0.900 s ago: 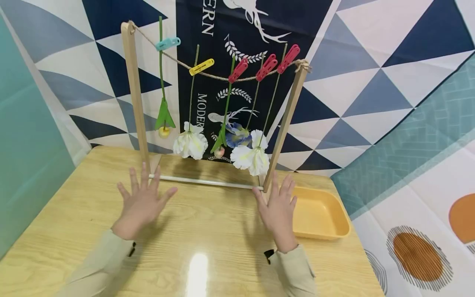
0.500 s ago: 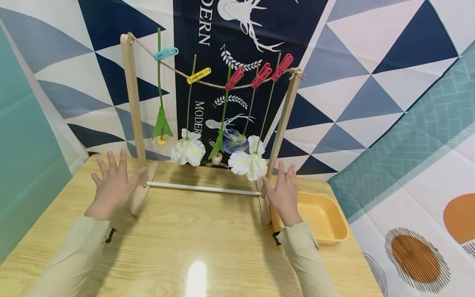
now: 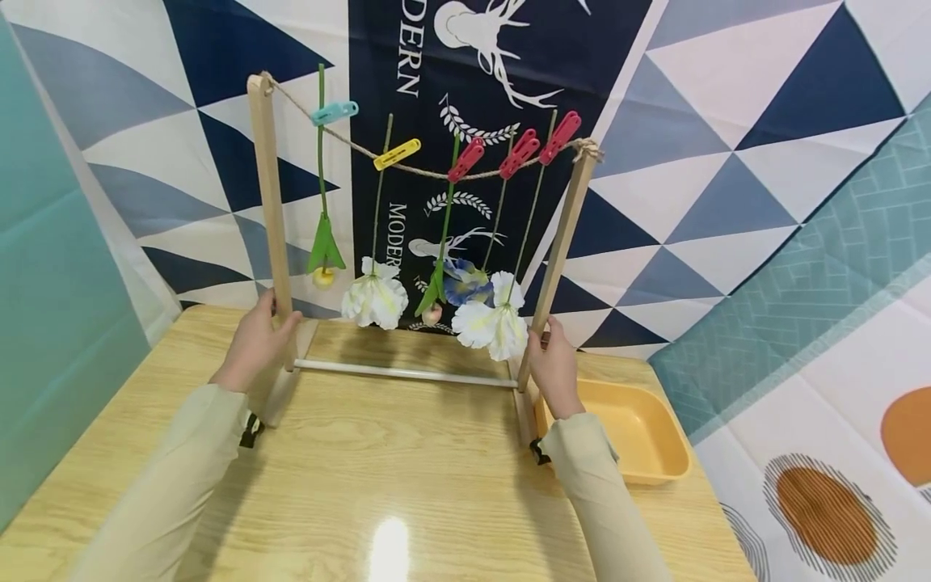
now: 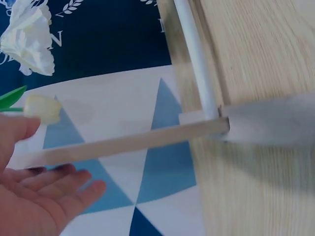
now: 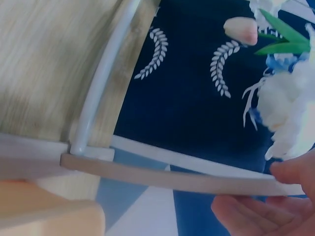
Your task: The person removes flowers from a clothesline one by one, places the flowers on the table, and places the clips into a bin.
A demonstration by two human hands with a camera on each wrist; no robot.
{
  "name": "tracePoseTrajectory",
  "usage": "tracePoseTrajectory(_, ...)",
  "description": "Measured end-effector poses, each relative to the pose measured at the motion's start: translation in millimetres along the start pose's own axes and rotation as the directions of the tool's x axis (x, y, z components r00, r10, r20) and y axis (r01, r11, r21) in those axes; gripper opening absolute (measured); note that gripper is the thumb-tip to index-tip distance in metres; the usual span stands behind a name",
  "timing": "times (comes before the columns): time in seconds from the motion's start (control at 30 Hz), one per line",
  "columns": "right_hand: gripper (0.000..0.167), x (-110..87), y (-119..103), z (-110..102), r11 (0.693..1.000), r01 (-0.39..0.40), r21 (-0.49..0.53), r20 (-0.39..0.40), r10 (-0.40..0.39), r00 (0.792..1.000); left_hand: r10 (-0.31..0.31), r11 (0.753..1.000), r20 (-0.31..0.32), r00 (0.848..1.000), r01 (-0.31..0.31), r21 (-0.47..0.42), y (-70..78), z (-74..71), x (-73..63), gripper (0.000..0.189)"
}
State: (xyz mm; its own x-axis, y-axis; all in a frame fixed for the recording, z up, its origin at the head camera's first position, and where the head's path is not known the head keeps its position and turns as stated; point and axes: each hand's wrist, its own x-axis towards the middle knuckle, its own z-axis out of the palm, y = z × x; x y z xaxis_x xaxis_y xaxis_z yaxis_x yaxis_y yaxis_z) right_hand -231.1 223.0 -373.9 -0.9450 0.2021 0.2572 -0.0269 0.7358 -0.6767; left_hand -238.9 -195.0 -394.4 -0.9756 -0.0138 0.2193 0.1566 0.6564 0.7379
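A wooden frame (image 3: pixel 271 202) stands on the table, with a twine line (image 3: pixel 425 171) sagging between its two posts. Along the line, clothespins (image 3: pixel 465 159) hold artificial flowers upside down: two tulips, white blooms (image 3: pixel 374 299) and a blue one (image 3: pixel 465 283). My left hand (image 3: pixel 254 343) is at the lower left post; in the left wrist view its fingers (image 4: pixel 74 194) lie loosely under the post, and the thumb stands apart above it. My right hand (image 3: pixel 556 372) holds the right post (image 5: pixel 182 181) between thumb and fingers. Some fingers are hidden behind the posts.
A yellow plastic tray (image 3: pixel 640 477) stands right of the frame, close by my right wrist. A white rod (image 3: pixel 407 373) joins the feet of the frame. Patterned cloth (image 3: pixel 698 202) hangs behind the table (image 3: pixel 349 493).
Both hands were spread in front of the frame. The left has swung outward, then in to the left post; the right has moved up to the right post and taken hold of it.
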Motion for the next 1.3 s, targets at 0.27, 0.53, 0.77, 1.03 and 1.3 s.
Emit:
tracePoseTrajectory(0.27, 0.029, 9.5, 5.2, 11.7, 1.0, 0.026, 0.002, -0.034, -0.026, 0.999, 0.005, 1.0, -0.26, 0.966, -0.012, -0.026, -4.3, 4.8, 0.2, 0.03)
tracePoseTrajectory(0.53, 0.024, 8.7, 3.6, 11.7, 0.992, 0.115, -0.058, -0.108, -0.121, 0.987, 0.071, 0.997, -0.284, 0.956, -0.066, 0.028, -7.8, -0.3, -5.3, 0.026)
tracePoseTrajectory(0.77, 0.025, -0.4, 6.6, 4.2, 0.991, 0.122, -0.058, -0.127, -0.129, 0.984, 0.097, 0.995, -0.273, 0.957, -0.093, 0.026, -9.7, -4.2, -10.0, 0.028)
tracePoseTrajectory(1.03, 0.022, -11.1, 11.6, -0.2, 0.987, 0.144, -0.064, -0.134, -0.152, 0.979, 0.072, 0.997, -0.245, 0.967, -0.073, 0.008, -12.7, -3.9, -20.0, 0.033)
tracePoseTrajectory(1.3, 0.024, -16.2, 20.4, -2.9, 0.993, 0.114, -0.02, -0.152, -0.115, 0.982, 0.082, 0.996, -0.25, 0.965, -0.086, -0.002, -9.9, -0.1, -23.5, 0.032)
